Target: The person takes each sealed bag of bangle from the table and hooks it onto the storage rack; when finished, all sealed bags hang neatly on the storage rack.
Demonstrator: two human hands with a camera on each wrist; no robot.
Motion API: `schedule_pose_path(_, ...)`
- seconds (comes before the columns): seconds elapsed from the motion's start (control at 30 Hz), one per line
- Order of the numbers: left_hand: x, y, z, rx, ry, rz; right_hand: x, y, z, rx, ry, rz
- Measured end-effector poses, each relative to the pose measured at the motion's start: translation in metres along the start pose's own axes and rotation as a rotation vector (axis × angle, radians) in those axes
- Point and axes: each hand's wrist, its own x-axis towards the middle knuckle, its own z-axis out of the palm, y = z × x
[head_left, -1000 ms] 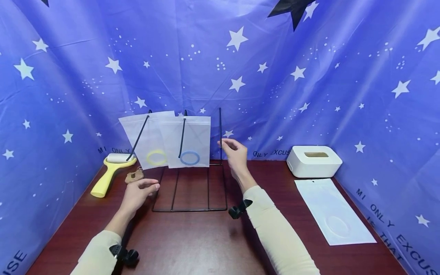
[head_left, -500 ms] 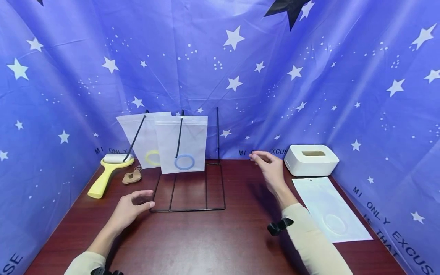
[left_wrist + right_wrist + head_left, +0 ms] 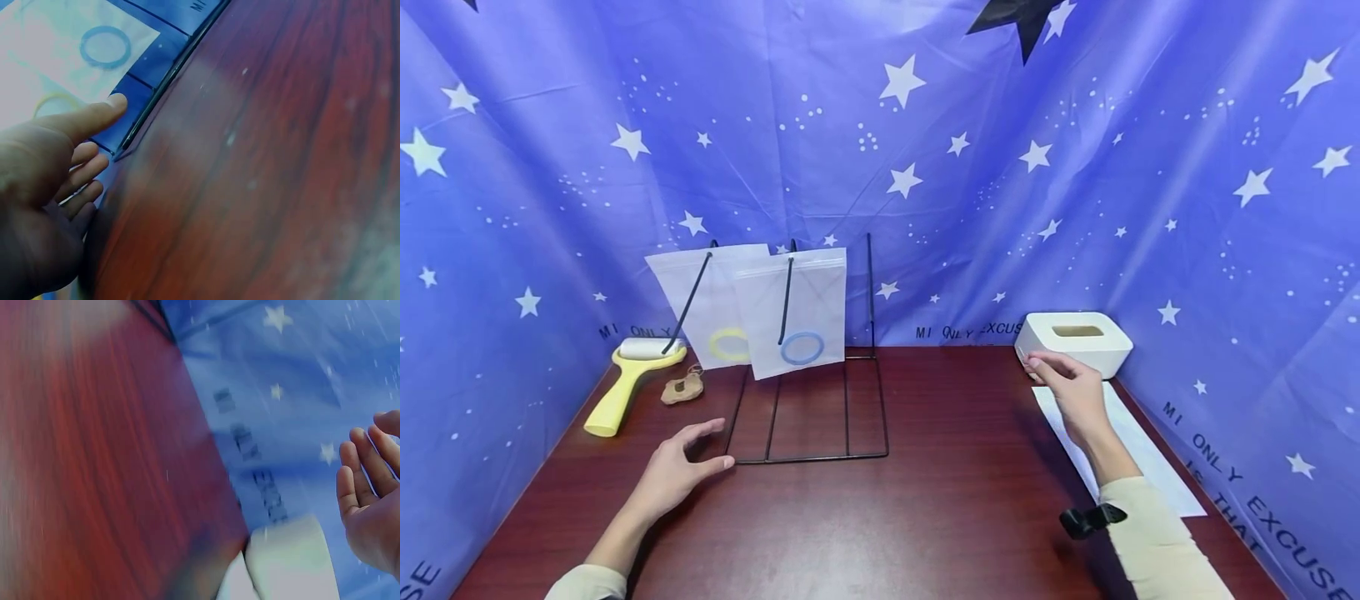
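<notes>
Head view: hands (image 3: 674, 472) (image 3: 1078, 402) hold nothing, left wide beside rectangular wire rack (image 3: 811, 458), right narrower.

Glossy wood-look table (image 3: 820, 533), metal rack (image 3: 812, 459)

A right hand (image 3: 1071, 396) partly hides packet (image 3: 1138, 446) and box (image 3: 1101, 350); front bag (image 3: 816, 300) overlaps rear bag (image 3: 715, 300); the frame's edge crops the left sleeve (image 3: 583, 585).

Table (image 3: 820, 525): wood-grained, inside what we'd call a draped booth (image 3: 490, 225)
Curtain (image 3: 820, 167): starry blue, behind the table and along both its sides
</notes>
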Motion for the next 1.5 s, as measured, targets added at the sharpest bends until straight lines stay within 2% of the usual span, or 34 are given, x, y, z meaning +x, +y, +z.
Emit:
schedule_pose_path(0.17, 0.000, 0.001, 0.000, 0.055, -0.006, 0.026, -0.003, 0.007, -0.037, -0.053, 0.028, 0.032)
schedule_pose_path(0.37, 0.000, 0.004, 0.001, 0.086, 0.013, 0.068, -0.004, 0.013, -0.070, -0.027, 0.063, 0.059)
schedule_pose_path(0.6, -0.001, 0.002, 0.001, 0.096, -0.003, 0.076, -0.002, 0.022, -0.098, -0.045, 0.134, 0.127)
schedule_pose_path(1.0, 0.000, 0.001, 0.004, 0.112, 0.016, 0.090, 0.009, 0.041, -0.133, -0.111, 0.248, 0.277)
schedule_pose_path(1.17, 0.001, 0.002, 0.004, 0.129, 0.023, 0.095, 0.015, 0.042, -0.141, -0.209, 0.276, 0.306)
schedule_pose_path(1.5, 0.001, 0.004, 0.005, 0.131, 0.017, 0.084, 0.027, 0.059, -0.154, -0.470, 0.216, 0.351)
